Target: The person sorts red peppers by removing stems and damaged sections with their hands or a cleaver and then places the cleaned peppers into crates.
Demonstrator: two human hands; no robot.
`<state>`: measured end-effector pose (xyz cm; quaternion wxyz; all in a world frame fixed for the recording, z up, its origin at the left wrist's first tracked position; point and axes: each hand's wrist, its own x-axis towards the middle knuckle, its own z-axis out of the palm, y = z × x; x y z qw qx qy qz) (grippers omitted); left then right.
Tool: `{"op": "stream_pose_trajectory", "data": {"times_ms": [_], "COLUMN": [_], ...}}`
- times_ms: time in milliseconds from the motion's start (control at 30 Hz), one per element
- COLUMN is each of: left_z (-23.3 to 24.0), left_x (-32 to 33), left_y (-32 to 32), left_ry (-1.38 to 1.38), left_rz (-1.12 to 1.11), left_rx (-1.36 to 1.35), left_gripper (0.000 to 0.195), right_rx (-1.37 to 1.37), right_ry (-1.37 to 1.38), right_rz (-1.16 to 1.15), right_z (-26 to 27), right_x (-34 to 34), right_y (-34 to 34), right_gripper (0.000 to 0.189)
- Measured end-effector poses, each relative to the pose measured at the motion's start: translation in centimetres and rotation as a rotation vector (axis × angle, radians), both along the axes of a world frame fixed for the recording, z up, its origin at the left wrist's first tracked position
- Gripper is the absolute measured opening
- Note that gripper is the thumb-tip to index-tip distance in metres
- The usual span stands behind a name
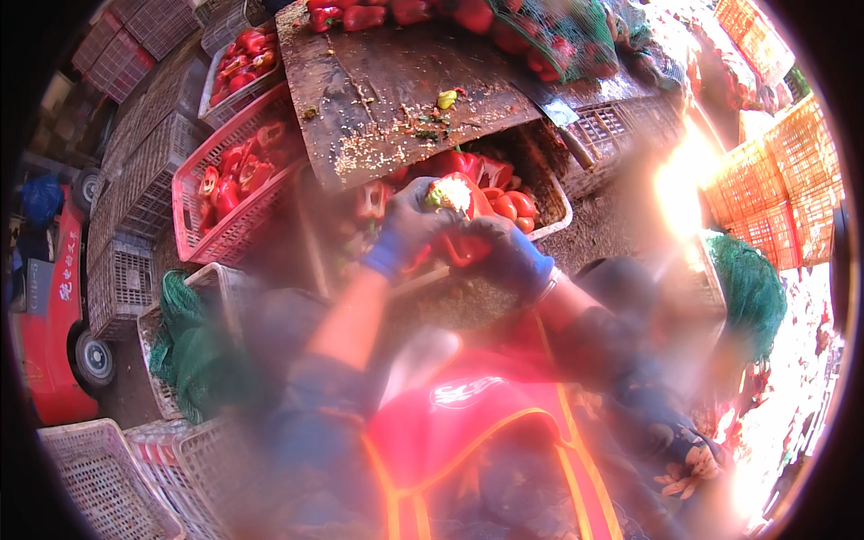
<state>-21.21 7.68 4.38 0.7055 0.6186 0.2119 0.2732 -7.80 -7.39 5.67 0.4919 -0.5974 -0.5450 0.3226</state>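
Observation:
Both hands wear dark gloves with blue cuffs and meet over a crate (563, 214) of red bell peppers. Between the fingers of my left hand (413, 219) sits a pale, seed-covered pepper core (451, 194) with a green end. My right hand (506, 246) grips a red bell pepper (464, 250) just beside it, partly covered by the fingers. Whether core and pepper are still joined is unclear. Behind the hands, the crate holds opened peppers and several whole ones (516, 206). Glare and a smeared lens blur the area around my wrists.
A seed-strewn wooden board (405, 88) overhangs the crate, carrying a yellow-green scrap (447, 100). A broad-bladed knife (559, 115) lies at its right edge. Netted red peppers (553, 40) are behind. A pink crate (223, 243) of peppers stands left; green mesh bags (742, 290) hang right.

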Motion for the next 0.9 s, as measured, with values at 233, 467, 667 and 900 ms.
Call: {"op": "stream_pose_trajectory", "data": {"times_ms": [233, 467, 667, 900], "left_z": [-3.4, -4.6, -2.7, 1.0], "left_x": [-2.6, -3.9, -3.9, -3.7], "left_y": [1.0, 0.1, 1.1, -1.0], "left_ry": [-0.078, -0.340, -0.339, -0.223], "left_rz": [0.238, 0.189, 0.159, -0.105], "left_rx": [-0.426, -0.713, -0.431, -0.220], "left_gripper": [0.018, 0.018, 0.040, 0.073], "right_rx": [-0.191, 0.205, -0.020, -0.396], "right_ry": [0.465, 0.803, 0.351, 0.501], "right_rz": [-0.082, -0.230, 0.057, 0.058], "right_z": [-0.5, 13.5, 10.9, 5.5], "right_x": [-5.4, -0.8, -0.3, 1.4], "right_y": [-3.2, 10.1, 11.4, 5.4], "right_gripper": [0.046, 0.062, 0.087, 0.039]}}
